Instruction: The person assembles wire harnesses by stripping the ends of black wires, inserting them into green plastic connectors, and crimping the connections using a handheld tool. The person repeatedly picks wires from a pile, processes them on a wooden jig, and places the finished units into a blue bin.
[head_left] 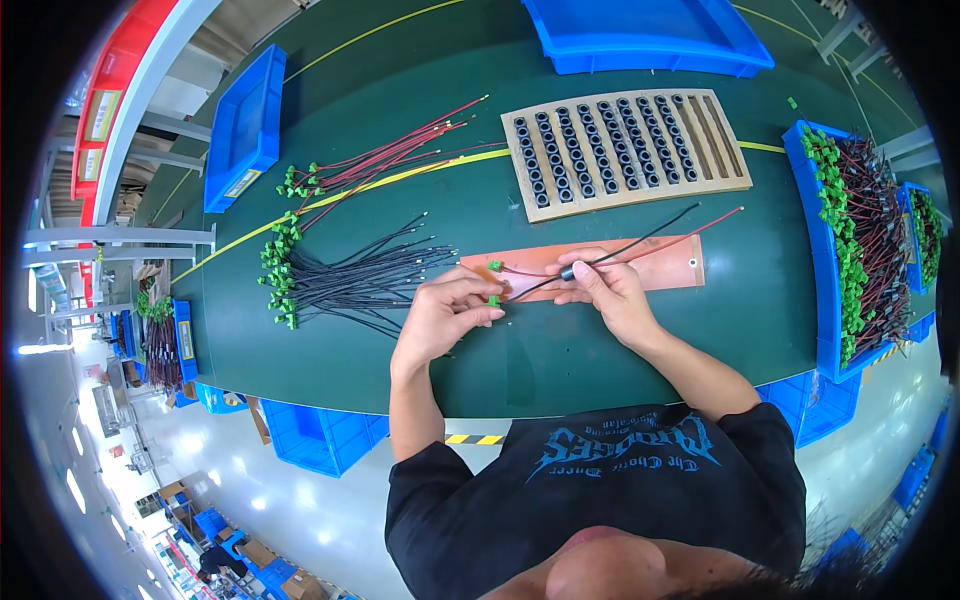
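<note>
left hand (440, 318): fingers curled nearly closed, thumb and forefinger tips pinched on a small green plastic connector (494, 299) at the near end of a thin black wire (640, 240). right hand (610, 290): fingers closed around a small dark cylindrical ring (567, 272) threaded on the black wire. a thin red wire (700, 225) with a second green connector (495, 266) runs alongside. both wires lie across a flat orange-brown rectangular board (670, 265) on the dark green counter (620, 350), their far ends beyond the board. left of the hands: a bundle of black wires with green connectors (340, 280). beyond the board: a tan slotted tray of dark rings (625, 150).
</note>
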